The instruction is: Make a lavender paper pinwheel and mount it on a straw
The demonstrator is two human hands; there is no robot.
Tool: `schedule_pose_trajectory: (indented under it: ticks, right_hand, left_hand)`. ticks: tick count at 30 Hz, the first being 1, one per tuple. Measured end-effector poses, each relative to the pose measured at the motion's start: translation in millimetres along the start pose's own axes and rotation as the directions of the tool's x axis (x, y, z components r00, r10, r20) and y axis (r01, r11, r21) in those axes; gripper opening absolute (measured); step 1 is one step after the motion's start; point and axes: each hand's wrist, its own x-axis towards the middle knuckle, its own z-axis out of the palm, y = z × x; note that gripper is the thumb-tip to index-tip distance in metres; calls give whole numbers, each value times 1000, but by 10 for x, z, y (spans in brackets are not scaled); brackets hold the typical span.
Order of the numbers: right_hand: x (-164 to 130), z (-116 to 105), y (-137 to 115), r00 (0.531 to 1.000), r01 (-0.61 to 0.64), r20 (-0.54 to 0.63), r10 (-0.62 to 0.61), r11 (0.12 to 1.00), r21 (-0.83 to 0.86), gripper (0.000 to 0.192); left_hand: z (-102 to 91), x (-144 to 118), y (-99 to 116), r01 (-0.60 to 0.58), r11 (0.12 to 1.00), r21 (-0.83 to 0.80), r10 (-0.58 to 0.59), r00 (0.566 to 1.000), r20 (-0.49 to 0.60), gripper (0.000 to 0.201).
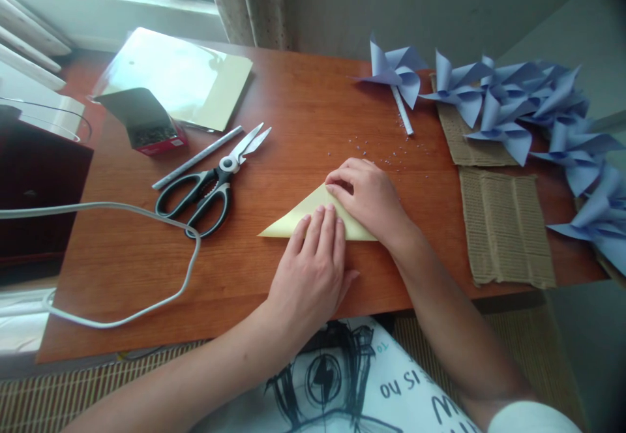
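Note:
A pale yellow paper (293, 219), folded into a triangle, lies flat on the wooden table (254, 270) in front of me. My left hand (313, 267) presses down on its near edge with fingers laid flat. My right hand (369, 198) rests on the paper's right part, fingertips pushing on the upper fold. Neither hand lifts the paper; both hold it against the table.
Black-handled scissors (210, 185) and a grey rolled stick (195, 158) lie to the left. A small open box (147, 123), a sheet stack (190, 77) and a white cable (147, 309) sit further left. Blue paper pinwheels (508, 104) and corrugated cardboard pieces (506, 227) fill the right side.

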Motion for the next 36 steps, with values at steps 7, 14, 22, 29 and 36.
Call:
schedule_pose_trajectory:
  ticks: [7, 14, 22, 29, 36]
  right_hand:
    - [73, -43, -14, 997, -1, 73, 6, 998, -57, 12]
    - [75, -26, 3, 998, 2, 69, 2, 998, -67, 11]
    - [68, -50, -39, 996, -29, 86, 36, 996, -81, 10]
    - [57, -50, -67, 995, -22, 93, 32, 995, -101, 13]
    - [-338, -26, -108, 996, 85, 6, -85, 986, -143, 33]
  left_hand:
    - [50, -37, 45, 27, 1000, 12, -27, 1000, -3, 66]
    - [83, -143, 87, 14, 1000, 19, -14, 1000, -10, 71]
    - [191, -204, 68, -36, 998, -50, 35, 999, -17, 108]
    - [207, -213, 82, -39, 990, -133, 33, 999, -43, 105]
    - [261, -222, 89, -31, 993, -112, 26, 999, -45, 115]
